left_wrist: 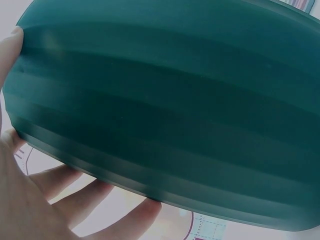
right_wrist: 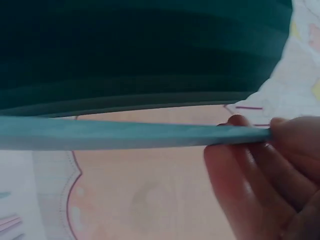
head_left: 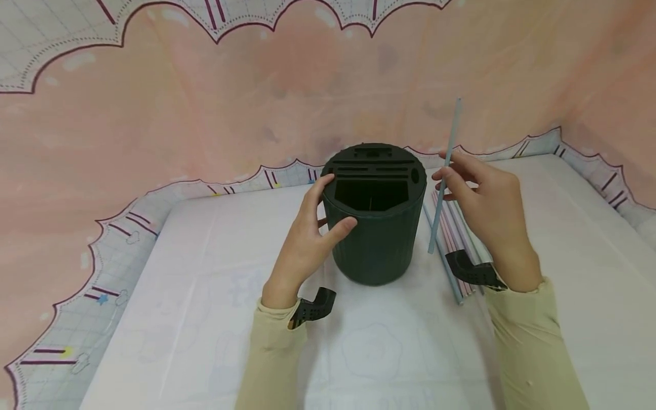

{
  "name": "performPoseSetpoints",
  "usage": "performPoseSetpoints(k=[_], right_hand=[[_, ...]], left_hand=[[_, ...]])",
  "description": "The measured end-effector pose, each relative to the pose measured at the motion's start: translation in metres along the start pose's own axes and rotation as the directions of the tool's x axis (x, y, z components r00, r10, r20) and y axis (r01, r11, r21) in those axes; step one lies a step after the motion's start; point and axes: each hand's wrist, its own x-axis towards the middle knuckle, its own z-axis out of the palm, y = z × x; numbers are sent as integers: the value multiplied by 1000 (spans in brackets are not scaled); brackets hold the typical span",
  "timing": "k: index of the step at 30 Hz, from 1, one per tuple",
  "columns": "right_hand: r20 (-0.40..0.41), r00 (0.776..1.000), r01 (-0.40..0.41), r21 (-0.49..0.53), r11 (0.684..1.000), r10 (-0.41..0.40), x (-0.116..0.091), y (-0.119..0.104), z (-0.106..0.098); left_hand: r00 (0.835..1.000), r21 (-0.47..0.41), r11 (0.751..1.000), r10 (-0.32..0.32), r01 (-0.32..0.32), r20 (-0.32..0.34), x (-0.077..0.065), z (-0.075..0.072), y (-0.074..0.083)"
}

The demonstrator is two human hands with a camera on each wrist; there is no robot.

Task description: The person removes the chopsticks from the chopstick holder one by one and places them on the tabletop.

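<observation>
A dark green ribbed bin (head_left: pixel 374 245) stands upright on the white table, its top fitted with slots and one wide opening. With the thumb on its near side and the fingers along its left side, my left hand (head_left: pixel 310 239) grips the bin near the rim. My right hand (head_left: pixel 482 199) pinches a light blue straw (head_left: pixel 453 132) between thumb and fingertips. That straw is held nearly upright, just right of the bin and apart from it. Below the right hand lie several pastel straws (head_left: pixel 451 228) in a loose bundle, partly hidden by the hand and wrist strap.
White cloth covers the table (head_left: pixel 215 319). Behind it and along its left and right sides hangs a peach-coloured fabric (head_left: pixel 230 114) with a scalloped, printed border. A black strap mount (head_left: pixel 314 306) sits on my left wrist, and another (head_left: pixel 474 270) on my right.
</observation>
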Motion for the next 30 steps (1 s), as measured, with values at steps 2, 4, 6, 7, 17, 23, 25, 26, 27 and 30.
performPoseSetpoints(k=[2, 4, 6, 7, 17, 23, 25, 26, 27, 30], right_hand=[[49, 998, -29, -51, 998, 31, 1, 3, 2], [108, 991, -66, -100, 993, 76, 2, 7, 4], [192, 974, -94, -145, 985, 121, 2, 10, 8], [234, 963, -98, -161, 982, 134, 3, 12, 10], [459, 860, -156, -179, 971, 222, 5, 19, 21], [526, 812, -185, -178, 966, 252, 6, 27, 23], [547, 791, -206, -182, 961, 273, 6, 30, 24], [555, 782, -217, -184, 959, 284, 6, 32, 24], [563, 772, -227, -190, 955, 295, 5, 34, 25], [570, 756, -243, -211, 947, 322, 5, 39, 27]], left_hand=[[1000, 10, 1000, 1, -1, -3, 1, 0, 0], [1000, 14, 1000, -7, 7, -3, 1, 0, 1], [1000, 14, 1000, -15, 15, -3, 1, 0, 1], [1000, 15, 1000, -17, 17, -2, 2, 0, 1], [1000, 5, 1000, -24, 24, -8, 3, 1, 2], [1000, 10, 1000, -24, 25, -10, 5, 1, 2], [1000, 9, 1000, -28, 28, -8, 5, 1, 3], [1000, 7, 1000, -30, 30, -7, 5, 1, 3], [999, 5, 1000, -31, 31, -6, 5, 2, 3], [1000, 1, 1000, -30, 30, -8, 5, 2, 3]])
